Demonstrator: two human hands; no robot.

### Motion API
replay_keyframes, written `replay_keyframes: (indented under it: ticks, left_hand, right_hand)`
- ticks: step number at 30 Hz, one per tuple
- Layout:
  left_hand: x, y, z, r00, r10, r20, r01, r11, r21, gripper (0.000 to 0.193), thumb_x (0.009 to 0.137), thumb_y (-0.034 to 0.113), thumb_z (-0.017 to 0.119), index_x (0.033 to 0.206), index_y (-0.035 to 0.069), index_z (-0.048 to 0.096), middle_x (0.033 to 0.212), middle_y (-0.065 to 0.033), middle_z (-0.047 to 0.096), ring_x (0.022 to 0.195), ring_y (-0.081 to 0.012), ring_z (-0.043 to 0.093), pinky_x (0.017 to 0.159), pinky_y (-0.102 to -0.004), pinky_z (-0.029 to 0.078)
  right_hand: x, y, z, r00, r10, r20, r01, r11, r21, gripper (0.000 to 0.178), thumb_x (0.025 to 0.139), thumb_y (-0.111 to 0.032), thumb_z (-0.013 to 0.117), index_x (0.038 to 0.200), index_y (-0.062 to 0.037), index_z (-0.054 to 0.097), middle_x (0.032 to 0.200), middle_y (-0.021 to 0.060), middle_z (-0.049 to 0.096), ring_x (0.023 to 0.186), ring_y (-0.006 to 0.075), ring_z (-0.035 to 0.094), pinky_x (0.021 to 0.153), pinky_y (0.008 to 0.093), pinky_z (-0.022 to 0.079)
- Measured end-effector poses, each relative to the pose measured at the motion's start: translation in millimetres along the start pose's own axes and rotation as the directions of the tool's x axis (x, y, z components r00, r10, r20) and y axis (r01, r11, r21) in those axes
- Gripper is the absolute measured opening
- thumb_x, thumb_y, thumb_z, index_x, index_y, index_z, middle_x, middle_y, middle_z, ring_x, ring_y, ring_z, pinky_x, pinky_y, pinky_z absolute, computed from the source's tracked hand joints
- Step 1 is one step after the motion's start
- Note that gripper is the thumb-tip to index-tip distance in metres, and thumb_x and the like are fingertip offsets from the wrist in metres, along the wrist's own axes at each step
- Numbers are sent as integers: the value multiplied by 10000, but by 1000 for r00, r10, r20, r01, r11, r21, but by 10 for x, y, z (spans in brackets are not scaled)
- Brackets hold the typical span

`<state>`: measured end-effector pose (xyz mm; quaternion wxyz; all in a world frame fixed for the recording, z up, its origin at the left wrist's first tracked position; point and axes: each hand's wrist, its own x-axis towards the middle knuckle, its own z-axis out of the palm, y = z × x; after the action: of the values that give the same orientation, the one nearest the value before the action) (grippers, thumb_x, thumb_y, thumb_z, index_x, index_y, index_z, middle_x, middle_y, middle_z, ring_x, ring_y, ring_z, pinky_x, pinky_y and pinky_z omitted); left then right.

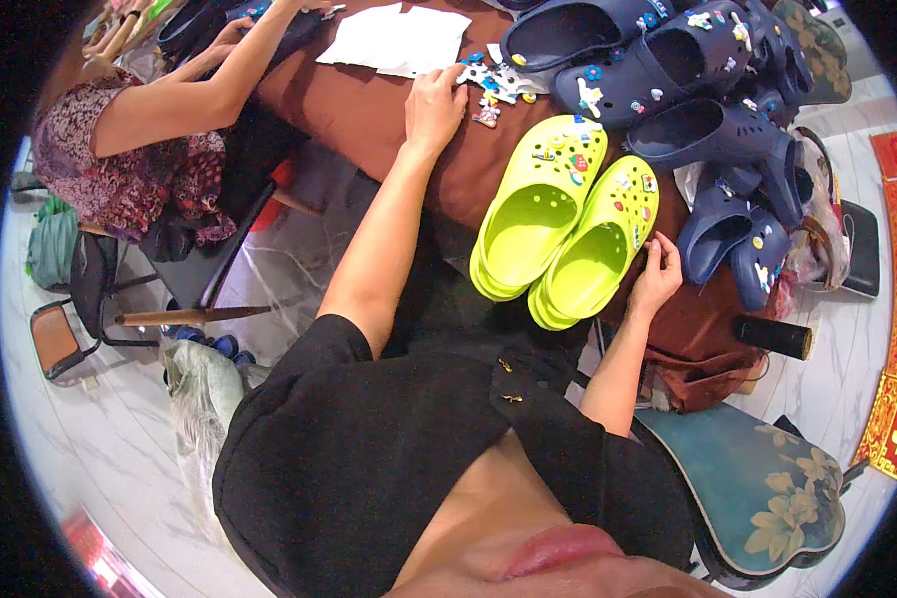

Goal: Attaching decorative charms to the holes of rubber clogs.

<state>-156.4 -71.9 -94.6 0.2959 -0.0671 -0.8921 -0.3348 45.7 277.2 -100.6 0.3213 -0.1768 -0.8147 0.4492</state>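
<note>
Two lime-green clogs, a left one and a right one, lie side by side at the near edge of the brown-covered table, toes pointing away from me. Colourful charms sit in the holes of both. My left hand reaches past them to a small pile of white, blue and yellow shoe charms; its fingers are bent together at the pile's edge, and what they pinch is hidden. Against the outer side of the right clog, my right hand has its fingers curled, gripping near the strap.
Several navy clogs with charms are heaped at the far right. A white sheet lies beyond my left hand. Another person works at the left. A black cylinder and a teal floral chair are to my right.
</note>
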Motion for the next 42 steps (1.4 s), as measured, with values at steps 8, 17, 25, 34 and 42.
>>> replay_keyframes:
  ticks: [8,17,25,34,42]
  left_hand:
    - [0,-32,26,1000,-19,21,16,992,122,268,850,224,697,1098,123,704,1064,-92,683,1070,-317,606,890,-434,512]
    - [107,-77,114,989,-139,-53,142,988,63,208,892,238,654,992,64,711,955,-156,707,892,-353,683,788,-457,532]
    - [91,-179,99,950,-253,-184,231,964,-130,207,900,196,619,887,2,692,885,-211,700,837,-401,669,772,-480,513]
    - [70,-131,93,967,-224,-119,222,975,-28,218,906,204,609,878,1,684,873,-202,697,842,-395,665,770,-486,509]
    - [75,-173,129,975,-170,-140,167,985,-36,222,912,206,600,1026,42,697,885,-198,704,860,-382,673,778,-482,513]
  right_hand:
    - [-17,-54,15,997,-57,51,57,998,-14,177,934,-92,625,1030,34,705,959,80,722,866,158,665,818,294,511]
    - [2,49,7,997,-26,67,29,998,-50,179,920,-114,641,1029,8,715,963,100,734,895,178,670,850,315,503]
    - [-2,76,2,998,-37,48,42,993,-111,185,915,-121,641,1028,5,715,972,118,734,903,204,679,846,331,505]
    - [-3,47,0,998,-49,49,57,986,-157,192,911,-127,643,1031,6,713,981,134,729,904,232,684,838,343,509]
    - [2,77,12,997,-65,43,71,985,-160,188,912,-130,650,1036,-4,714,979,136,725,899,233,681,835,344,511]
